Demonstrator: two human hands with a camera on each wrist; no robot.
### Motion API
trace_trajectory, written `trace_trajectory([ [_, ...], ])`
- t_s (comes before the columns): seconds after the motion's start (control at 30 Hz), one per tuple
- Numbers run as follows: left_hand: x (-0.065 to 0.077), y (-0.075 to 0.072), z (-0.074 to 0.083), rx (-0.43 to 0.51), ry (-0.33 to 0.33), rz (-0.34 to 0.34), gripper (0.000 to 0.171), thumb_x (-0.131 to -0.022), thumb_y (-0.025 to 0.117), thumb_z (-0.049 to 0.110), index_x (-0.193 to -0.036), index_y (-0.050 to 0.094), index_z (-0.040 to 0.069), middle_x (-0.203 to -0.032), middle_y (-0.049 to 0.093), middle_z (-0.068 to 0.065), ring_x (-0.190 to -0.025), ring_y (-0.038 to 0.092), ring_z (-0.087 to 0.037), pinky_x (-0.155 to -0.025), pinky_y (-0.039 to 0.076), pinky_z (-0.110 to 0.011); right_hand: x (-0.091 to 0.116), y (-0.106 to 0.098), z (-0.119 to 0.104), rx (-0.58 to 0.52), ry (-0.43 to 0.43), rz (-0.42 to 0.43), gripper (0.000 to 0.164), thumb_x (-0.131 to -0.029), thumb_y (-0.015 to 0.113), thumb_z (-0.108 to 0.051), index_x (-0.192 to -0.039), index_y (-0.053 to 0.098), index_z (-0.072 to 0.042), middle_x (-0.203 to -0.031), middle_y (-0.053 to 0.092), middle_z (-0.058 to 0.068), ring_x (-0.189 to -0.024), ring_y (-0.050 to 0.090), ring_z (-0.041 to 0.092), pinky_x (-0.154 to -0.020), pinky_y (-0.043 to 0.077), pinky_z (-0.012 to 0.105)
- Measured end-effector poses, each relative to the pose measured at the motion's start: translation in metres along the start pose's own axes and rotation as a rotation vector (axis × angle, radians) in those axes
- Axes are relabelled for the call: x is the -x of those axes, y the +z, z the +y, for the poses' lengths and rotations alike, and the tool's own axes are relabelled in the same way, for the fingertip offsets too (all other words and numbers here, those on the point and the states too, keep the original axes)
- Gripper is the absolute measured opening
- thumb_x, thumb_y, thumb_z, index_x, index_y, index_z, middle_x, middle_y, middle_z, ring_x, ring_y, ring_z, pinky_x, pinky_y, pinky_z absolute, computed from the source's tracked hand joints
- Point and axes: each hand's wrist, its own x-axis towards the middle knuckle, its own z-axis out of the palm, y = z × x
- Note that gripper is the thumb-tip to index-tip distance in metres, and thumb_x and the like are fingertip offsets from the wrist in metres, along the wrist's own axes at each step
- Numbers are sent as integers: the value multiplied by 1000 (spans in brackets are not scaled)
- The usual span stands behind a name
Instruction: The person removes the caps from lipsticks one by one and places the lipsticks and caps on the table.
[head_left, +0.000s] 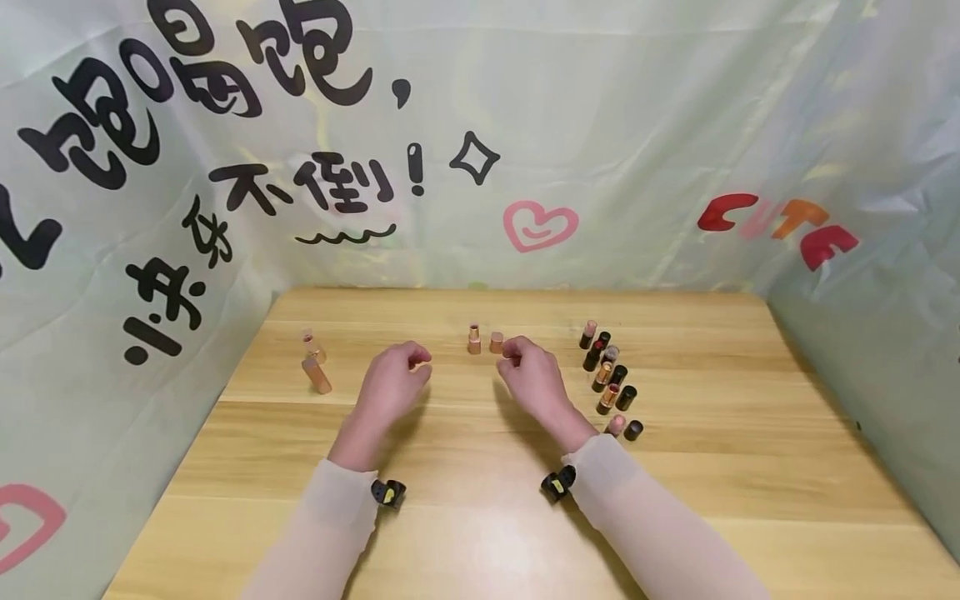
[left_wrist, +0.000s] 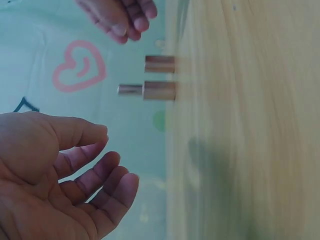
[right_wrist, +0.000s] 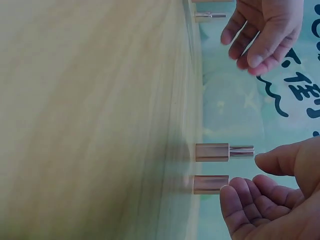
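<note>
An uncapped lipstick [head_left: 474, 340] with a rose-gold base stands upright near the back of the table, its matching cap [head_left: 497, 342] just to its right. My right hand [head_left: 534, 379] is right beside the cap, thumb and fingers apart and loosely bent. In the right wrist view its fingertips [right_wrist: 227, 200] overlap the end of the cap, and nothing lies in the palm. To the left of the lipstick, my left hand [head_left: 393, 377] hovers over the table with relaxed, bent fingers and holds nothing.
Another uncapped lipstick [head_left: 311, 343] stands at the left, with a rose-gold cap [head_left: 317, 376] in front of it. On the right runs a row of several uncapped lipsticks [head_left: 603, 375] beside black caps [head_left: 627, 397]. A printed curtain [head_left: 630, 167] surrounds the wooden table [head_left: 480, 467].
</note>
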Motion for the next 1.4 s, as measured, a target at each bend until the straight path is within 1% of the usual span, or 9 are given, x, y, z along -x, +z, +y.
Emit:
trace_trajectory([
  [0.17,13,-18,-12,-5,-5,59,15,-96,61,29,-102,67,17,-106,66,-4,-99,60,-25,-86,49,-42,6,1,-2,-8,-59,-11,29,-95,60,-23,-121,64,-10,-111,68,4,-97,65,19,-82,54,38],
  [0.3,22,-29,-17,8,-19,152,15,-95,61,30,-99,67,17,-103,65,-5,-95,57,-24,-84,47,-42,9,5,-12,-2,-102,-19,28,-95,62,-24,-119,65,-11,-110,68,5,-93,65,18,-81,54,37],
  [0.53,29,-44,-29,9,6,461,15,-89,68,21,-98,69,9,-100,65,-13,-96,52,-31,-87,38,-44,9,24,-40,-3,-188,-70,29,-95,61,-25,-121,64,-12,-115,68,6,-98,63,17,-85,53,36],
  [0.63,29,-53,-40,-23,-39,546,26,-86,70,18,-109,66,6,-106,59,-18,-103,44,-38,-91,31,-50,5,34,-51,7,-224,-104,30,-96,61,-25,-122,63,-11,-115,68,5,-100,63,17,-86,53,36],
  [0.73,29,-63,-52,-55,-133,535,41,-84,73,21,-120,59,5,-116,54,-21,-110,37,-43,-92,27,-56,2,44,-59,4,-232,-132,30,-95,62,-24,-122,63,-10,-115,68,6,-102,63,17,-86,53,35],
  [0.83,28,-70,-64,-60,-214,463,50,-85,75,24,-126,55,4,-123,52,-22,-118,35,-44,-97,27,-57,-1,53,-64,-6,-220,-153,30,-95,63,-23,-122,63,-11,-116,69,7,-103,64,17,-85,53,35],
  [0.93,27,-73,-74,-39,-276,374,54,-86,74,25,-129,52,1,-117,54,-22,-119,37,-43,-96,30,-54,-3,60,-67,-18,-212,-174,30,-95,62,-24,-123,63,-12,-117,69,7,-104,63,16,-85,53,34],
  [1.2,20,-68,-94,-5,-328,243,60,-87,71,23,-134,46,-5,-119,54,-24,-113,49,-41,-97,39,-54,-1,72,-70,-15,-204,-206,31,-95,63,-23,-123,63,-11,-116,68,4,-104,63,15,-86,53,33],
  [1.4,19,-63,-100,-12,-329,190,38,-88,60,17,-120,51,-1,-113,62,-20,-104,56,-37,-91,44,-51,-1,72,-66,-5,-191,-207,30,-95,63,-23,-123,64,-11,-115,68,4,-102,63,14,-87,52,32],
])
